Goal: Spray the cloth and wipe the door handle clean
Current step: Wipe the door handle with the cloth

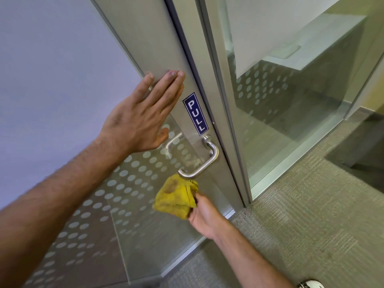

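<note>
Brushed metal, frosted glass, soft cloth

The door handle (207, 161) is satin steel; the yellow cloth (176, 197) looks fuzzy and stained; the carpet (301, 215) is rough.

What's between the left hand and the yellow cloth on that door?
In the head view, the metal door handle sits between the left hand, flat on the door, and the cloth held in the right hand. The cloth's top reaches the handle's lower end.

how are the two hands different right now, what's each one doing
The left hand is open and flat, fingers spread against the door above the handle; the right hand is closed around a bunched yellow cloth. The left holds nothing; the right brings the cloth up to the handle's lower end. The left sits higher than the right. Both are bare.
</note>
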`<act>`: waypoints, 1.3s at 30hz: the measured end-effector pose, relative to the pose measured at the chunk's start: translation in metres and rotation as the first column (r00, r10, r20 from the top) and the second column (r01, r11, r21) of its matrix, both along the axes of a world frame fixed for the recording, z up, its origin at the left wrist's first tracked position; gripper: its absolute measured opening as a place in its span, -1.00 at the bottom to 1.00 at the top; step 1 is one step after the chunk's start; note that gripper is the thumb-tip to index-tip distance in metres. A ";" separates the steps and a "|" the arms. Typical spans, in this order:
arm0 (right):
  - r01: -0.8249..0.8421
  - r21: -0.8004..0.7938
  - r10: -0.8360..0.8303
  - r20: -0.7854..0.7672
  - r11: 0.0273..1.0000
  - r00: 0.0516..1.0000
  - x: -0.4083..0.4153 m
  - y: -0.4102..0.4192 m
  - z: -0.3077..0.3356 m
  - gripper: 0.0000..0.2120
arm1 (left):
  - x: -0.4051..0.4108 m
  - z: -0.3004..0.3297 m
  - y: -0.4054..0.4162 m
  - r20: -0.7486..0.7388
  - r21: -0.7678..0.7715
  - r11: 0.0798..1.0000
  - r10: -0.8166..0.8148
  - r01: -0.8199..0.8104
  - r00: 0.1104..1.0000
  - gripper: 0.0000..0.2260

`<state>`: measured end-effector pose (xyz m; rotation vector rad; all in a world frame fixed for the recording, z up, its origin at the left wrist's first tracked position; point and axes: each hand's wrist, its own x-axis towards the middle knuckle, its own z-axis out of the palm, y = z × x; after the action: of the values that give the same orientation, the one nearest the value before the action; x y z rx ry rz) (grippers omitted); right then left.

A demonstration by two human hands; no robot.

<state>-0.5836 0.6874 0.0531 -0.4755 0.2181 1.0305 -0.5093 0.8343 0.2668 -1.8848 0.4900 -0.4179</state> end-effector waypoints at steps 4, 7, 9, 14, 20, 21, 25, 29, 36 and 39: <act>0.035 -0.289 0.020 0.188 0.957 0.982 0.010 -0.039 0.011 -0.79 | -0.004 0.005 -0.006 -0.005 -0.010 0.999 0.041 -0.041 0.999 -0.07; 0.121 -0.414 0.067 0.412 0.902 0.909 0.017 -0.067 0.040 -0.84 | -0.010 0.014 -0.014 -0.059 -0.061 0.994 0.092 -0.095 0.994 -0.09; 0.213 -0.430 0.071 0.556 0.877 0.828 0.020 -0.081 0.065 -0.86 | -0.017 0.021 -0.021 -0.134 -0.165 0.976 0.118 -0.139 0.984 -0.11; 0.357 -0.378 0.023 0.714 0.854 0.700 0.028 -0.113 0.124 -0.69 | -0.056 0.032 -0.052 -0.308 -0.571 0.787 0.059 -0.234 0.950 -0.20; 0.362 -0.323 0.034 0.785 0.874 0.618 0.018 -0.146 0.172 -0.62 | -0.119 0.024 -0.093 -0.366 -0.930 -0.008 -0.087 -0.368 0.927 -0.29; 0.348 -0.313 0.035 0.786 0.884 0.618 0.014 -0.151 0.177 -0.59 | -0.126 0.022 -0.102 -0.377 -0.914 -0.117 -0.103 -0.387 0.921 -0.28; 0.350 -0.307 0.058 0.818 0.885 0.573 0.010 -0.179 0.191 -0.46 | -0.136 0.012 -0.142 -0.377 -0.757 -0.445 -0.301 -0.479 0.876 -0.39; 0.385 -0.301 0.057 0.845 0.872 0.531 0.018 -0.221 0.197 -0.47 | -0.128 0.000 -0.181 -0.301 -0.644 -0.611 -0.353 -0.461 0.886 -0.70; 0.293 -0.380 0.122 0.767 0.877 0.630 0.057 -0.324 0.190 -0.64 | -0.079 -0.009 -0.269 -0.198 -0.504 -0.732 -0.418 -0.458 0.887 -0.72; 0.303 -0.400 0.131 0.763 0.865 0.633 0.078 -0.384 0.184 -0.72 | -0.043 -0.015 -0.322 -0.200 -0.502 -0.716 -0.450 -0.485 0.870 -0.71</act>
<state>-0.5061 0.3034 0.2369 -1.3411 -0.2892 0.5682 -0.5524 0.5121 0.2519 -4.5013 0.0409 -0.1317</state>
